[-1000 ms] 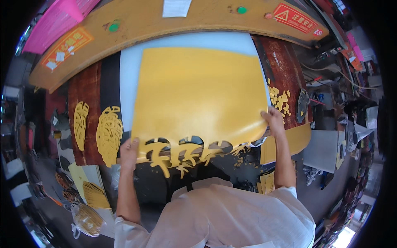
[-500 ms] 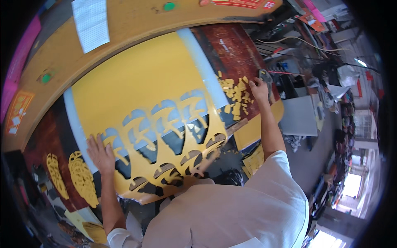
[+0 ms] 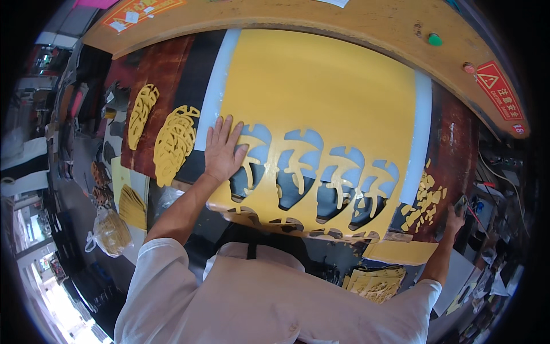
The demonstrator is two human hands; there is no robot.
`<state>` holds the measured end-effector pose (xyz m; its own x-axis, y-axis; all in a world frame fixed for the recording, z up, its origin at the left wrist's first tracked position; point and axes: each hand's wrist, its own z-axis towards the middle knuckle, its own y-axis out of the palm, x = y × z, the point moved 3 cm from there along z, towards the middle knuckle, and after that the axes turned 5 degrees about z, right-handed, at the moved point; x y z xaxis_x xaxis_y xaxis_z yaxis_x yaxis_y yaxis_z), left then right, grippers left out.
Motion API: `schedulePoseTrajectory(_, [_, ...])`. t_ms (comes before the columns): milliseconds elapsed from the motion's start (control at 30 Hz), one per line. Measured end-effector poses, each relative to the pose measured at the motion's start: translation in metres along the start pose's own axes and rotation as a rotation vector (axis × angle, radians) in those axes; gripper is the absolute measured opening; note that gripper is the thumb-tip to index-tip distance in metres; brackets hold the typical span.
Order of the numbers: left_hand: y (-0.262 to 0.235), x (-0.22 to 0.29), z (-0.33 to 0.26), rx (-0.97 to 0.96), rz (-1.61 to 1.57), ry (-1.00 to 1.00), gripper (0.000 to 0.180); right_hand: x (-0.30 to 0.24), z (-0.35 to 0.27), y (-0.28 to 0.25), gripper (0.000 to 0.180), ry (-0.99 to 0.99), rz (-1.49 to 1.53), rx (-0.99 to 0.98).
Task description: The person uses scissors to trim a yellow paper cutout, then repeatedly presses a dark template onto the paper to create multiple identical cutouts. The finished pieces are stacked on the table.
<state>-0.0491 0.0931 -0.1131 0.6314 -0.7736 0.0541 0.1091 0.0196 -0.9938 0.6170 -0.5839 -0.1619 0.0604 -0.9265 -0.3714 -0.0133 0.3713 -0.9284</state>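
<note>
A large yellow sheet (image 3: 321, 97) lies on a white board (image 3: 215, 97) on the dark red table. Along its near edge runs a row of leaf-shaped cut-outs (image 3: 298, 172). My left hand (image 3: 223, 152) rests flat, fingers spread, on the sheet's near left corner beside the first cut-out. My right hand (image 3: 454, 221) is stretched far out to the right, off the sheet, at the table's right edge by a small grey object (image 3: 462, 203). Whether it grips that object is unclear.
Two yellow leaf-shaped pieces (image 3: 175, 143) (image 3: 142, 114) lie left of the sheet and yellow scraps (image 3: 421, 203) right of it. A tan machine beam (image 3: 321, 17) with a green button (image 3: 435, 39) and a red label (image 3: 498, 92) arches behind. Stacked yellow pieces (image 3: 375, 284) sit below.
The sheet has slid away from me so the cut-out row lies on the board. My left hand now lies flat on it. My right hand has left the sheet for the table's right edge.
</note>
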Motion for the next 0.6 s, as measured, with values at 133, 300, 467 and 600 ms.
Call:
schedulePoseTrajectory(133, [-0.026,-0.001,-0.046,-0.097,-0.044,0.004,0.065,-0.034,-0.042,-0.016,0.069,0.074,0.382,-0.020])
schedulePoseTrajectory(300, [-0.038,-0.019,-0.023,-0.087,-0.057,-0.098,0.072,-0.157,-0.169,-0.064,0.069,0.156,1.042,-0.134])
schedulePoseTrajectory(467, [-0.004,-0.029,0.016,-0.031,-0.024,0.008,0.076,-0.313,-0.305,-0.058,0.062,0.396,1.486,-0.556])
schedulePoseTrajectory(600, [0.001,-0.043,0.000,-0.125,-0.032,0.049,0.077,-0.437,-0.394,-0.031,0.065,0.266,1.387,-0.611])
